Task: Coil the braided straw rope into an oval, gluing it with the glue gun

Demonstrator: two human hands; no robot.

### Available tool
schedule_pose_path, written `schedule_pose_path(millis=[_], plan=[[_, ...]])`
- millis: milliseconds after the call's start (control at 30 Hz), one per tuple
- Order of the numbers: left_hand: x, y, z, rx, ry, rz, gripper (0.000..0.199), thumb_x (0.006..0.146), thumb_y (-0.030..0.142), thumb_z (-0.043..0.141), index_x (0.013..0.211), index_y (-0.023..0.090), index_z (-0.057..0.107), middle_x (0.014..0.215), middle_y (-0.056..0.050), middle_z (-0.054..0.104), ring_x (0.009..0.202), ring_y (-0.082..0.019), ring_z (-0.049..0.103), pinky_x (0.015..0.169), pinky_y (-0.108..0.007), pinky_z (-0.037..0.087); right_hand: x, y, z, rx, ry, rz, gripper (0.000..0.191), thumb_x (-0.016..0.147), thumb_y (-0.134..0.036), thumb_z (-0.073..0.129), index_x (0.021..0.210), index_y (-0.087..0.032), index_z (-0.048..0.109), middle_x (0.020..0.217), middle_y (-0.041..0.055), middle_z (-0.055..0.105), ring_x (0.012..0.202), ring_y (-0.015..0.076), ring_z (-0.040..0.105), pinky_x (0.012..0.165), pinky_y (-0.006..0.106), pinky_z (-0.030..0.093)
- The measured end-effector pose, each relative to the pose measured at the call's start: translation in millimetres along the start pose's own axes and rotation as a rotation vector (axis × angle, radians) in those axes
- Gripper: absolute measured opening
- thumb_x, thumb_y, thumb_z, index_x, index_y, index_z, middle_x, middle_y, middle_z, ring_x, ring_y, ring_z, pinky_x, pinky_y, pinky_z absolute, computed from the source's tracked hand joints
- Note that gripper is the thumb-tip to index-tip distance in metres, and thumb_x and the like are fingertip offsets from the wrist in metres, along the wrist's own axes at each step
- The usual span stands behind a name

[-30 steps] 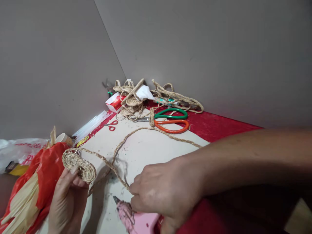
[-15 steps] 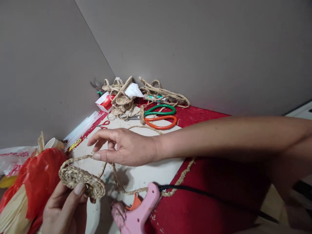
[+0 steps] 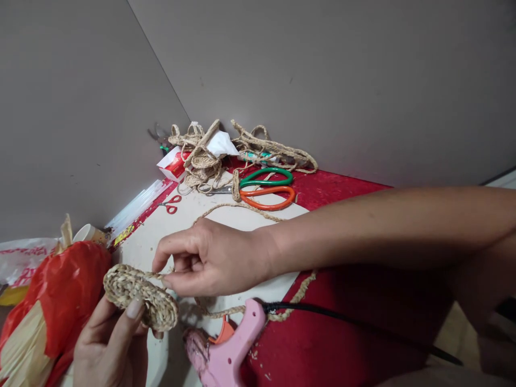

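An oval coil of braided straw cord (image 3: 141, 296) is held up at the lower left. My left hand (image 3: 115, 338) grips it from below, thumb across its face. Just right of the coil, my right hand (image 3: 201, 260) pinches the braided cord that leaves its upper edge. The cord lies close along the coil's top. More of the braid (image 3: 300, 293) trails over the white board and red surface. Below my right hand lies a pink glue gun (image 3: 236, 349) with an orange trigger and a black cable.
Large scissors (image 3: 268, 198) with green and orange handles lie at the back, near small red scissors (image 3: 172, 205) and heaped braided cord (image 3: 203, 164). Left are a red plastic bag (image 3: 68, 295), a paper cup (image 3: 91, 234) and clear sticks (image 3: 139, 207). Grey panels stand behind.
My right hand has moved down and slightly right, its fingers closing in. The cord loop that stood off the coil's top now lies against it. My left hand still holds the coil.
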State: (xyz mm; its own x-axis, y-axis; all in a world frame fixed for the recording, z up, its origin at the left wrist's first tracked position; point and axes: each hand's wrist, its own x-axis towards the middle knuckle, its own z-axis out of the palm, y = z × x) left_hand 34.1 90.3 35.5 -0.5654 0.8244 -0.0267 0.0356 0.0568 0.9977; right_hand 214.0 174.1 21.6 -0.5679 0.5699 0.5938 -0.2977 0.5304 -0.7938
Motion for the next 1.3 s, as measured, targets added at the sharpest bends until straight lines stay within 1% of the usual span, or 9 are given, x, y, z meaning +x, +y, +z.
schedule_pose_path(millis=[167,267,400,533,633,733,867,1033,1300], plan=[[0,-1,-0.3,0.003,-0.007,-0.010,0.052,0.042,0.031,0.093,0.090,0.022,0.078,0.082,-0.002,0.075,0.064,-0.014,0.064,0.057,-0.019,0.055,-5,-1,1,-0.139,-0.011,-0.086,0.005,0.080,-0.011,0.055,0.082,-0.011,0.059,0.055,-0.0084,0.043,0.050,0.0026,0.040,0.052,0.014,0.034],[1,-1,-0.9,0.008,-0.003,-0.027,0.049,0.042,0.031,0.093,0.088,0.023,0.078,0.083,-0.002,0.076,0.070,-0.017,0.067,0.059,-0.021,0.056,-8,-2,1,-0.230,-0.024,-0.100,0.007,0.081,-0.012,0.052,0.083,-0.013,0.059,0.058,-0.0077,0.043,0.051,0.0039,0.038,0.053,0.016,0.033],[1,-1,-2.6,0.018,-0.023,-0.074,0.048,0.045,0.031,0.092,0.090,0.025,0.078,0.084,-0.003,0.076,0.074,-0.021,0.069,0.060,-0.025,0.058,-11,-3,-1,-0.354,-0.097,-0.150,0.010,0.085,-0.013,0.047,0.081,-0.015,0.057,0.064,-0.0046,0.047,0.056,0.0065,0.038,0.056,0.019,0.032],[1,-1,-5.0,0.022,-0.071,-0.053,0.046,0.050,0.030,0.090,0.094,0.026,0.078,0.091,-0.003,0.077,0.078,-0.023,0.070,0.059,-0.026,0.058,-12,-5,-2,-0.520,-0.183,-0.160,0.016,0.092,-0.018,0.044,0.082,-0.015,0.057,0.068,-0.0017,0.055,0.060,0.0098,0.045,0.058,0.024,0.033],[2,-2,-6.9,0.011,-0.112,-0.047,0.040,0.053,0.027,0.090,0.091,0.026,0.077,0.087,-0.001,0.075,0.069,-0.018,0.067,0.057,-0.023,0.057,-11,-8,-3,-0.637,-0.252,-0.153,0.021,0.097,-0.019,0.042,0.089,-0.013,0.060,0.077,0.0020,0.063,0.067,0.0119,0.053,0.061,0.026,0.035],[3,-2,-7.7,0.020,-0.118,-0.057,0.030,0.049,0.028,0.091,0.073,0.022,0.074,0.073,0.000,0.070,0.060,-0.012,0.060,0.055,-0.019,0.055,-11,-11,-3,-0.711,-0.295,-0.148,0.024,0.098,-0.020,0.041,0.099,-0.010,0.063,0.083,0.0041,0.067,0.072,0.0132,0.057,0.062,0.027,0.037],[3,-1,-6.5,0.059,-0.090,-0.067,0.033,0.038,0.030,0.094,0.050,0.018,0.065,0.050,0.002,0.057,0.051,-0.010,0.054,0.049,-0.016,0.051,-11,-14,-4,-0.731,-0.319,-0.134,0.027,0.098,-0.021,0.043,0.107,-0.008,0.064,0.084,0.0052,0.069,0.073,0.0145,0.058,0.061,0.028,0.037],[-1,2,-2.1,0.064,-0.138,-0.040,0.029,0.044,0.031,0.094,0.055,0.020,0.070,0.052,0.001,0.061,0.051,-0.011,0.055,0.049,-0.019,0.052,-14,-12,-3,-0.736,-0.289,-0.159,0.024,0.096,-0.019,0.043,0.104,-0.009,0.063,0.082,0.0052,0.068,0.072,0.0148,0.059,0.058,0.029,0.037],[-6,4,1.2,0.032,-0.144,-0.031,0.025,0.050,0.030,0.093,0.060,0.020,0.072,0.058,0.001,0.065,0.056,-0.011,0.059,0.053,-0.017,0.053,-18,-6,1,-0.574,-0.152,-0.131,0.026,0.095,-0.018,0.045,0.116,-0.009,0.056,0.091,0.0052,0.071,0.068,0.0119,0.058,0.062,0.024,0.042]])
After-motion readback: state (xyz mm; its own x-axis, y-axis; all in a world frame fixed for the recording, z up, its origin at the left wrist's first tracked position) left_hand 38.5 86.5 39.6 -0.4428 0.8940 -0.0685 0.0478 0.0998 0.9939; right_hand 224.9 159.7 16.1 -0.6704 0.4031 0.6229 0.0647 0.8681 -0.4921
